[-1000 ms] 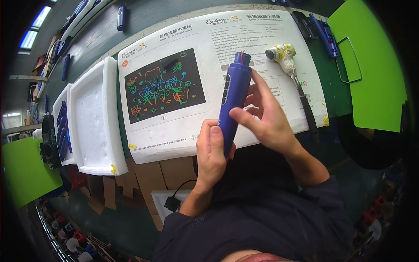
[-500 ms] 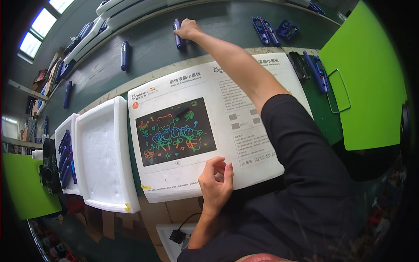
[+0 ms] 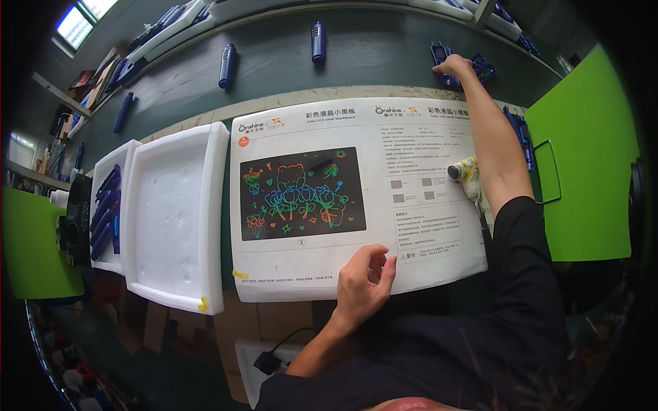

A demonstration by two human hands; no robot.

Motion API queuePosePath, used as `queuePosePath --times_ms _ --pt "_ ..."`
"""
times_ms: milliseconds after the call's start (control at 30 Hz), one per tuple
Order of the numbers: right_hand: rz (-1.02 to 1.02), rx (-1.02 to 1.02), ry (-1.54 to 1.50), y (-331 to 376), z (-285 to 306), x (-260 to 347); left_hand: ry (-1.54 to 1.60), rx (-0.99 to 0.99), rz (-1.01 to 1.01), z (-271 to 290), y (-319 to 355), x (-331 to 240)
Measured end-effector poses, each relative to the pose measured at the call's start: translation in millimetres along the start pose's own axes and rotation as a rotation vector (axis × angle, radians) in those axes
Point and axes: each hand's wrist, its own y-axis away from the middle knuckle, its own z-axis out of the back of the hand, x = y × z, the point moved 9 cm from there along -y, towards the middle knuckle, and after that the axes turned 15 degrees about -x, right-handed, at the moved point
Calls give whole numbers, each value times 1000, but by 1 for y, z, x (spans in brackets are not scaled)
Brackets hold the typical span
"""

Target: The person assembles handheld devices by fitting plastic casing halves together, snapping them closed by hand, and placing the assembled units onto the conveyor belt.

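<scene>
My right hand (image 3: 454,66) reaches to the far right of the dark green surface, its fingers closed over an opened blue handheld-device casing (image 3: 439,51). Another opened blue casing (image 3: 485,69) lies right beside that hand. My left hand (image 3: 364,284) hovers over the near edge of a white printed board (image 3: 308,267), fingers loosely curled, with nothing visible in them. Colourful drawings fill the board's black panel (image 3: 301,193). A closed blue device (image 3: 318,42) stands apart from both hands on the far surface, and a similar device (image 3: 227,66) lies to its left.
Left of the board sit a white foam tray (image 3: 175,226) and another foam tray with several blue devices (image 3: 106,212). A dark-tipped bottle (image 3: 455,171) lies under my right forearm. Green panels (image 3: 582,164) flank the workplace. Another blue device (image 3: 123,112) lies far left.
My right hand has let go of the closed blue device and moved right to the opened casing. My left hand stays curled near the board's edge. The view has shifted.
</scene>
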Motion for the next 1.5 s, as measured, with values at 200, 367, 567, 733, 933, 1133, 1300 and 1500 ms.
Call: queuePosePath --times_ms 200,367,567,733,933,1133,1300,1500 --pt "238 -25 -304 64 23 56 -26 -55 27 13 2 8" --pt "605 289 -875 188 77 81 408 -50 351 11 1 19" --pt "964 372 -1004 455 133 5 918 41 469 -25 -18 8" --pt "367 558 -1486 498 94 -59 717 48 420 -37 0 5" --pt "230 718 -1507 513 55 -69 639 38 400 -31 9 7" --pt "229 683 -1552 523 70 -71 493 -55 339 -32 16 5" --pt "441 411 -1437 527 85 -71 420 -30 216 -36 20 -13" --pt "536 270 -1435 520 89 -73 943 139 404 -47 36 -19"
